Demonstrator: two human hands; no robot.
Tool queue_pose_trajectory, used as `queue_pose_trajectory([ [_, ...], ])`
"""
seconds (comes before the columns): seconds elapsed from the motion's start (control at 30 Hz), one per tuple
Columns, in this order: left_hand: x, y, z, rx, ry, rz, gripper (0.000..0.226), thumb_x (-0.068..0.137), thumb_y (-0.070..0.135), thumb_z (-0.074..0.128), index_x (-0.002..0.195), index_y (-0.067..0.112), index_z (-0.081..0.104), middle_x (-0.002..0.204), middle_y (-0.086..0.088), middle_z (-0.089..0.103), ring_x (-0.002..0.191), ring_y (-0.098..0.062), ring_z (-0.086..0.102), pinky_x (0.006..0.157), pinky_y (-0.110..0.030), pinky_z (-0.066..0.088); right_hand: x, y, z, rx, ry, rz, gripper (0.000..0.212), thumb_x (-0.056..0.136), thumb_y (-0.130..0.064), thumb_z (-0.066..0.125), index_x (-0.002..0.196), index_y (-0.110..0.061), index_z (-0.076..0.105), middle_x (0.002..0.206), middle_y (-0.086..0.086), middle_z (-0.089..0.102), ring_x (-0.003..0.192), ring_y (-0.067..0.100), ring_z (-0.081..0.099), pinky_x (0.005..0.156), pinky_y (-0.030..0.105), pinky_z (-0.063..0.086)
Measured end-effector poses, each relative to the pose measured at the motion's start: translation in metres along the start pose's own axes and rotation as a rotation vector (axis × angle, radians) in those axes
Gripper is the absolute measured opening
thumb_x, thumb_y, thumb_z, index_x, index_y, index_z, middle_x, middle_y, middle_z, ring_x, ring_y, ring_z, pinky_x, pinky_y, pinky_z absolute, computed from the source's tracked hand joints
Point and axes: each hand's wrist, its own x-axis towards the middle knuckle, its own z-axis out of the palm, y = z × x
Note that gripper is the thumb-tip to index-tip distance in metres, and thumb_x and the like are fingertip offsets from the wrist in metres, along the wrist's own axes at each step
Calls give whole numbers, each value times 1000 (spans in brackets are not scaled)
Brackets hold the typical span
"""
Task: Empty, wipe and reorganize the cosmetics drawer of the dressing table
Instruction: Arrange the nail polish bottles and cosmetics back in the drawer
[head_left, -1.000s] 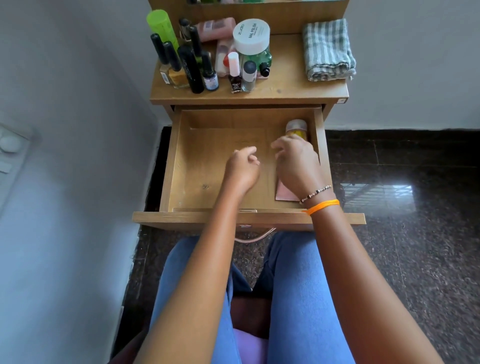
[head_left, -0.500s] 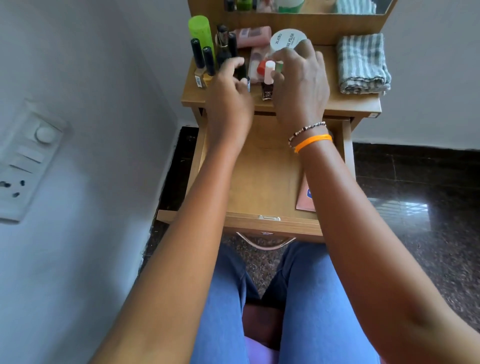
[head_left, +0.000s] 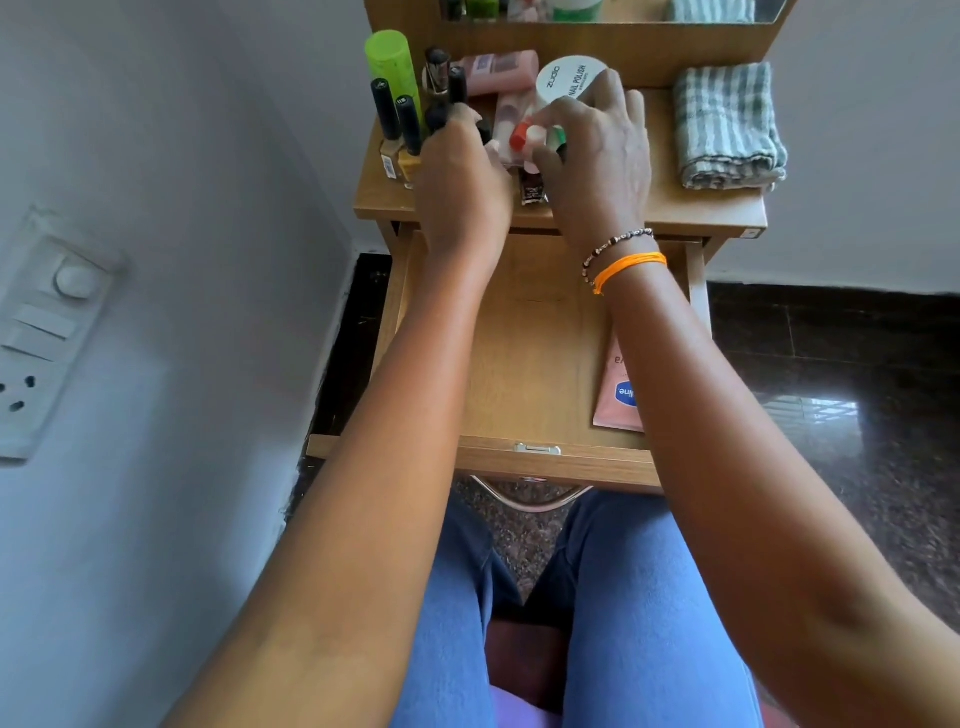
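The wooden drawer (head_left: 519, 332) stands pulled open below the dressing table top (head_left: 675, 208). A pink Vaseline tube (head_left: 615, 395) lies along its right side, partly under my right forearm. On the table top, my left hand (head_left: 462, 176) curls its fingers round black-capped bottles (head_left: 436, 117) in the cluster of cosmetics. My right hand (head_left: 597, 156) grips small bottles with white and red caps (head_left: 527, 136) just right of it. A dark nail polish bottle (head_left: 531, 189) stands between the two hands.
A lime-green tube (head_left: 392, 60), a pink bottle (head_left: 498, 67) and a white-lidded nail polish jar (head_left: 563, 75) stand behind the hands. A folded striped cloth (head_left: 727, 124) lies at the right. A switch panel (head_left: 36, 332) is on the left wall.
Both hands rose out of the drawer to the cluster of cosmetics on the table top and closed on small bottles there. The view tilted up and nearer.
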Motion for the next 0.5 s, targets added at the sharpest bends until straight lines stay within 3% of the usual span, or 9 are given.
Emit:
queue_pose_trajectory([
  [0.1,-1,-2,1,-5,4,48,21,96,15,49,113,12,60,110,-5,67,101,-19,63,66,-18,34,0,1,-2,24,-11,-3,27,88,-29,51,107,-18,67,128,5,49,115,26,43,92,32,39],
  [0.2,-5,-6,-3,-82,-20,109,17,93,8,51,106,8,63,99,-8,70,90,-18,67,66,-15,45,-4,2,-5,58,-8,-21,24,86,-28,55,103,-19,68,125,5,51,113,26,43,90,31,38],
  [0.27,-12,-12,-11,-115,-45,147,14,92,8,56,102,7,65,89,-4,67,77,-11,64,55,-4,40,-10,1,-10,94,7,-37,22,84,-26,57,100,-18,68,120,6,52,110,27,44,88,27,36],
  [0.33,-20,-22,-20,-177,-112,164,12,89,7,60,98,6,67,84,0,61,65,-2,56,54,-3,41,-23,0,-14,160,20,-61,18,82,-24,58,95,-15,68,107,2,50,101,25,44,80,22,30],
  [0.4,-29,-39,-28,-207,-148,179,11,84,7,65,94,7,70,87,1,58,70,-5,55,62,-11,47,-39,-1,-16,248,8,-78,15,80,-23,62,89,-13,67,97,-5,41,96,21,44,75,20,26],
  [0.5,-51,-66,-38,-205,-184,147,12,79,8,68,90,9,72,85,6,54,74,-4,50,68,-4,36,-66,-3,-12,412,-108,-19,13,77,-21,67,84,-10,67,85,-9,43,80,5,45,71,15,36],
])
